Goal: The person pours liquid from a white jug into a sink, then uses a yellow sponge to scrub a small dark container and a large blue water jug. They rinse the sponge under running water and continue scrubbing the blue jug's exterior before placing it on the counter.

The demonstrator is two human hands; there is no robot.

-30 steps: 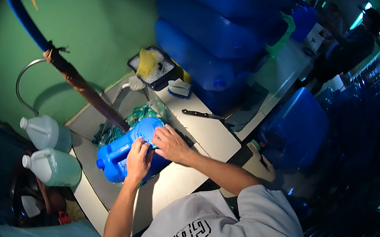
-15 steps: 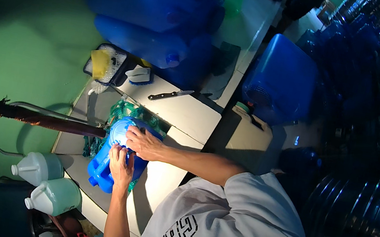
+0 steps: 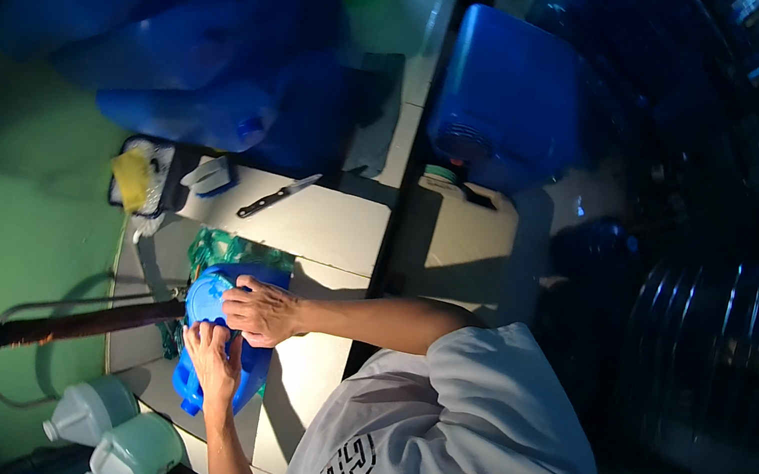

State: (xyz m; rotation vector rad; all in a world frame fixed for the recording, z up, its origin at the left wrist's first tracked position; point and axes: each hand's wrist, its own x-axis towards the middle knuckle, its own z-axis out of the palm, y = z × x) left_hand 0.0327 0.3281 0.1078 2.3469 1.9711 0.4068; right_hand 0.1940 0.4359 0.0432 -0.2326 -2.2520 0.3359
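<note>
A blue plastic water container [image 3: 205,296] with a moulded handle and a capped spout at its lower end lies over the sink area. It rests among green netting [image 3: 222,248]. Across its top presses my right hand [image 3: 263,312], knuckles up and fingers bent against the plastic. My left hand [image 3: 214,360] grips the near side just below it, fingers curled over the surface. The two hands almost meet. My fingers hide whatever is pinched beneath them. A brown-wrapped pipe [image 3: 79,326] ends right beside the container's left side.
On the tiled counter [image 3: 330,228] lie a knife [image 3: 278,196], a brush [image 3: 209,177] and a tray with a yellow sponge [image 3: 132,180]. Two white jugs [image 3: 133,453] stand lower left. Large blue bottles [image 3: 188,112] are stacked behind; a blue jerrycan [image 3: 511,98] stands right.
The whole view has swung, so the counter items sit further left. Both hands stay on the container; my right hand lies flatter over its top and the fingers have shifted slightly.
</note>
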